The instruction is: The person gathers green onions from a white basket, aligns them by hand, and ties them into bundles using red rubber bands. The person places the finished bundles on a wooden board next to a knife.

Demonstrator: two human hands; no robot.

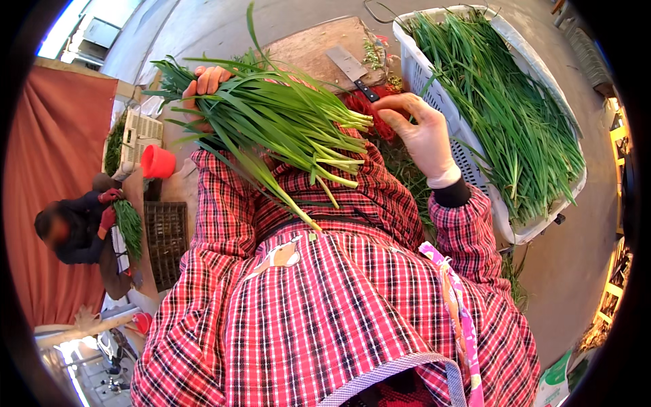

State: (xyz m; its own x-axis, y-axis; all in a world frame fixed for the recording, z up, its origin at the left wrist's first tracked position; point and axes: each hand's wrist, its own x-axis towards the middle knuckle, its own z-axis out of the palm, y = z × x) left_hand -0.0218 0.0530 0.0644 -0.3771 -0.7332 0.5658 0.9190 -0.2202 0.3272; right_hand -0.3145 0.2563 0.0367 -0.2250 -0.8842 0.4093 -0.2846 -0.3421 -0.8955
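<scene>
My left hand (pixel 206 86) is wrapped around the leafy end of a bunch of garlic chives (pixel 285 122). The bunch lies across my lap with its pale cut stem ends fanned out toward the right. A few stems hang lower than the others. My right hand (pixel 414 129), in a thin pale glove with bare fingertips, is just right of those stem ends. Its thumb and forefinger are bent close together; whether anything thin is between them cannot be made out. Beyond its fingertips lie a cleaver (pixel 351 66) with a black handle and a tangle of red twine (pixel 374 114).
A white plastic crate (pixel 447 109) heaped with chives (pixel 503 117) stands at my right. The cleaver rests on a wooden board (pixel 300 46). At left, a person (pixel 76 224) in red gloves handles greens, near a red bucket (pixel 158 162) and a dark slatted crate (pixel 165 244).
</scene>
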